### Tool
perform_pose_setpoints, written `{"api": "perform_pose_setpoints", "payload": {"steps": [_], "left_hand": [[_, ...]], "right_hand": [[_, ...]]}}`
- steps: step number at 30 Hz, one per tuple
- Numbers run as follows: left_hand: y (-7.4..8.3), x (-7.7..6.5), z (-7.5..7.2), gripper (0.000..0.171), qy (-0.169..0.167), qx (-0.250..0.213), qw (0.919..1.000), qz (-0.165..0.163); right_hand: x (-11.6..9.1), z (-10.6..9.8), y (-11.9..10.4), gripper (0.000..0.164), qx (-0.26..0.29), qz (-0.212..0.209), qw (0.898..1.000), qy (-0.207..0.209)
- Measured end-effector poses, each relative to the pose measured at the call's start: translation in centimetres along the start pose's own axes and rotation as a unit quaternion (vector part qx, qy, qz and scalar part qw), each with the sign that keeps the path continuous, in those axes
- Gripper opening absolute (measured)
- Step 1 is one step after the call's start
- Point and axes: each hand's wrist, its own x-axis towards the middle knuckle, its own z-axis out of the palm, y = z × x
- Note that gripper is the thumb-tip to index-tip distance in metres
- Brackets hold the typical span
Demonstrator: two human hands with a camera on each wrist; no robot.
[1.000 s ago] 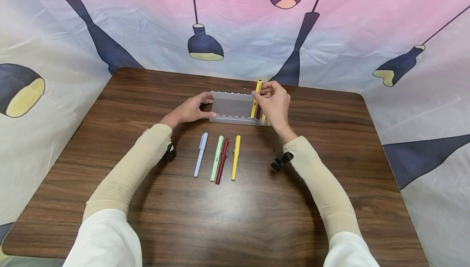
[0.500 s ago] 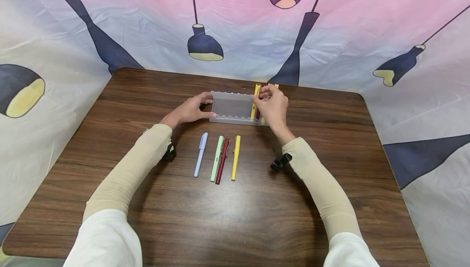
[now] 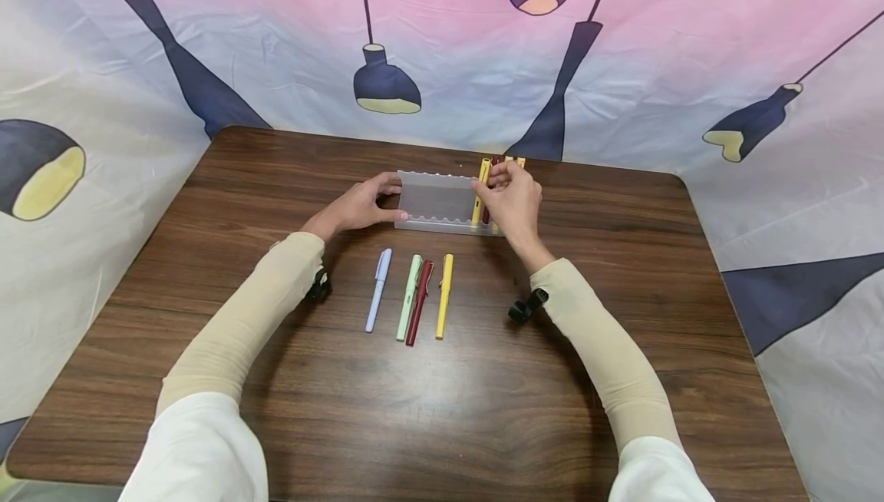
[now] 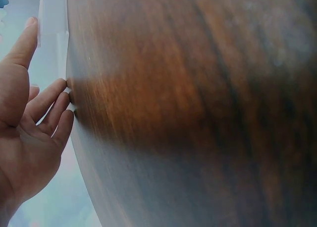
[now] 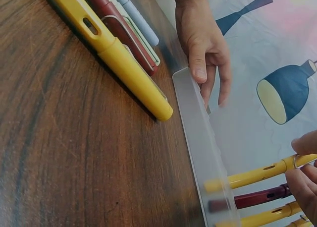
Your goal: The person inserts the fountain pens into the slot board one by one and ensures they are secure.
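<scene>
A clear pen rack (image 3: pixel 435 195) with scalloped edges stands toward the back of the table. My left hand (image 3: pixel 359 205) holds its left end, thumb at the front corner and fingers round the back. At the rack's right part my right hand (image 3: pixel 514 196) pinches the upper end of a yellow pen (image 5: pixel 260 175), whose lower end sits at the front ledge. Beside that pen, a dark red pen (image 5: pixel 262 196) and further yellow pens lean in the rack, partly hidden by the right hand.
In front of the rack lie a light blue pen (image 3: pixel 377 291), a light green pen (image 3: pixel 407 302), a dark red pen (image 3: pixel 419 306) and a yellow pen (image 3: pixel 444 298). The green and red ones lie close together. A lamp-patterned cloth (image 3: pixel 456 64) hangs behind the wooden table (image 3: pixel 483 410).
The right hand has lowered slightly with the yellow pen, which settles down into the rack beside the dark red one. The left hand has stayed in place.
</scene>
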Motion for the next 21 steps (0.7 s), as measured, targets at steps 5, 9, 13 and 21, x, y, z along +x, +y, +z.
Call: {"api": "perform_pose_setpoints", "payload": {"steps": [5, 9, 13, 21], "left_hand": [[0.09, -0.04, -0.03, 0.093, -0.001, -0.001, 1.0000, 0.000], [0.13, 0.00, -0.03, 0.092, -0.004, -0.001, 1.0000, 0.002], [0.12, -0.01, -0.05, 0.092, -0.004, -0.001, 1.0000, 0.002], [0.04, -0.02, -0.03, 0.092, -0.003, 0.001, 1.0000, 0.004]], "right_hand": [[0.04, 0.01, 0.14, 0.033, -0.001, -0.004, 1.000, -0.001], [0.10, 0.01, 0.13, 0.033, -0.002, -0.007, 1.000, -0.002], [0.18, 0.06, 0.10, 0.031, -0.007, -0.013, 1.000, 0.003], [0.28, 0.27, 0.20, 0.032, -0.017, -0.019, 1.000, 0.008]]}}
